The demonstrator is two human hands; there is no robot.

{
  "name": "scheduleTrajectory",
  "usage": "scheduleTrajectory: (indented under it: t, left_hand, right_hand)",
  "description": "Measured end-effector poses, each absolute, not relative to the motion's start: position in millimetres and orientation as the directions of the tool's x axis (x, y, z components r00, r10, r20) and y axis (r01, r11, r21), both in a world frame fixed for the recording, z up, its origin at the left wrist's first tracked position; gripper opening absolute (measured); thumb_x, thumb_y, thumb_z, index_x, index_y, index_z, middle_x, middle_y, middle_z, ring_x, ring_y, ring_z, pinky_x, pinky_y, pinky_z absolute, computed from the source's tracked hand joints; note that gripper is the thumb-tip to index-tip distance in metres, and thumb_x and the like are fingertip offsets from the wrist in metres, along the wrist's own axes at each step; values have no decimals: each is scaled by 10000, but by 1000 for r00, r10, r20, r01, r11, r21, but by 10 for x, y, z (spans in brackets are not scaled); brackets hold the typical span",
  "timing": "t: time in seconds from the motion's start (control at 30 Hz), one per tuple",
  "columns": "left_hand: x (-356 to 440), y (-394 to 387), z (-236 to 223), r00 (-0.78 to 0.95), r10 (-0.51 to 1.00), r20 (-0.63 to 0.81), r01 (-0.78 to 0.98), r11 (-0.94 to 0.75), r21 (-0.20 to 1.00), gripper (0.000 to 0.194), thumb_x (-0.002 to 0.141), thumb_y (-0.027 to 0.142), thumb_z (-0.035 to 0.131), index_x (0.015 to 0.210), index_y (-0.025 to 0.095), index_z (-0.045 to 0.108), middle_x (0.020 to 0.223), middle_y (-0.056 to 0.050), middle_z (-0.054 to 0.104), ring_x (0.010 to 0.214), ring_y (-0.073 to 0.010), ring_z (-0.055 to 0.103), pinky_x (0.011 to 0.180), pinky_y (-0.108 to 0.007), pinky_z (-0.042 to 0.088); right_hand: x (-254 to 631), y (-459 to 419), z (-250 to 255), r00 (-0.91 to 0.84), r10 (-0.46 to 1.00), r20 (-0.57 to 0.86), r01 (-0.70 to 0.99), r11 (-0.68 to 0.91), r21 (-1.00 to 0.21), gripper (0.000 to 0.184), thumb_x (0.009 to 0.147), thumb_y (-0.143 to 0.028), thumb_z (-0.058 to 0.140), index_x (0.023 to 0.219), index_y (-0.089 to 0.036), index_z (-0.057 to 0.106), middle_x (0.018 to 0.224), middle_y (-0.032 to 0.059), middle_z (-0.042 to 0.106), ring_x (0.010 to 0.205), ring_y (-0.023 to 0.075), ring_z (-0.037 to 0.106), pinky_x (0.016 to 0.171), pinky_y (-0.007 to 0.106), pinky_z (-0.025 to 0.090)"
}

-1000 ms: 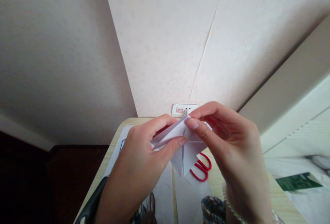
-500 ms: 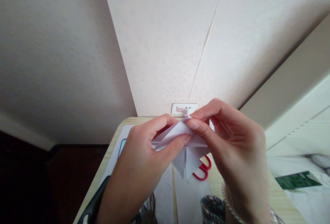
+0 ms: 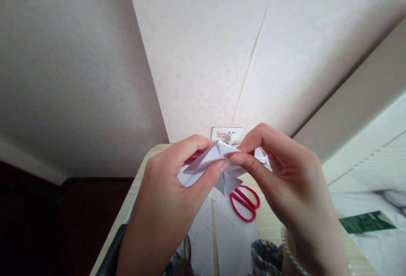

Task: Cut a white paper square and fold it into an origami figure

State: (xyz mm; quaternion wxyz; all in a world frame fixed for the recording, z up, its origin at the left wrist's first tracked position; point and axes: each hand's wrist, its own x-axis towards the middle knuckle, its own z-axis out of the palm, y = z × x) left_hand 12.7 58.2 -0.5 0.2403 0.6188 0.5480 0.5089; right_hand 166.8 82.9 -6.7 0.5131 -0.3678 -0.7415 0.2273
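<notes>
I hold a piece of folded white paper (image 3: 213,161) in the air above a small wooden table (image 3: 269,225). My left hand (image 3: 165,208) pinches its left flap between thumb and fingers. My right hand (image 3: 285,187) pinches the right side, thumb and forefinger pressed at the top fold. A bracelet circles my right wrist. Part of the paper is hidden behind my fingers.
Red-handled scissors (image 3: 244,202) lie on the table under the paper, beside loose white sheets (image 3: 228,238). A wall socket (image 3: 226,134) sits at the table's far edge. A green card (image 3: 364,222) lies on a white surface at right. A dark object (image 3: 111,255) lies at the table's left edge.
The paper's hanging lower point has been drawn up and looks shorter. Both hands shifted slightly left and up, uncovering more of the scissors.
</notes>
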Motion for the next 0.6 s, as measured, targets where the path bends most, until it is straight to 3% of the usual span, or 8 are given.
scheduleTrajectory:
  t: [0.1,0.3,0.4,0.6]
  left_hand:
    - [108,570,-2,-171,904,391,355,-314,881,86,764,198,708,768,284,709,708,88,733,654,-132,681,638,-202,540]
    - [71,582,-5,-161,909,384,345,-313,885,161,775,156,692,668,271,726,657,94,744,508,-93,627,667,-208,560]
    - [78,558,7,-243,904,352,332,-264,906,173,770,155,693,642,268,719,650,99,748,488,-89,615,653,-208,556]
    - [127,489,39,-338,881,330,282,-240,929,175,742,153,719,622,280,717,598,105,721,562,-109,654,600,-191,535]
  right_hand:
    - [1677,832,-64,-238,765,599,355,642,-679,251,876,-165,710,668,-179,572,668,-55,563,654,76,514,586,219,388]
    - [1668,814,-65,-307,768,562,335,641,-691,222,904,-155,666,692,-180,605,709,-38,579,689,88,531,612,231,404]
    - [1647,798,-62,-315,757,572,326,652,-684,238,902,-114,653,685,-184,587,707,-48,562,694,80,527,616,219,402]
    - [1658,826,-59,-339,773,536,324,631,-705,152,930,-193,644,779,-195,668,767,-29,649,751,105,584,668,232,437]
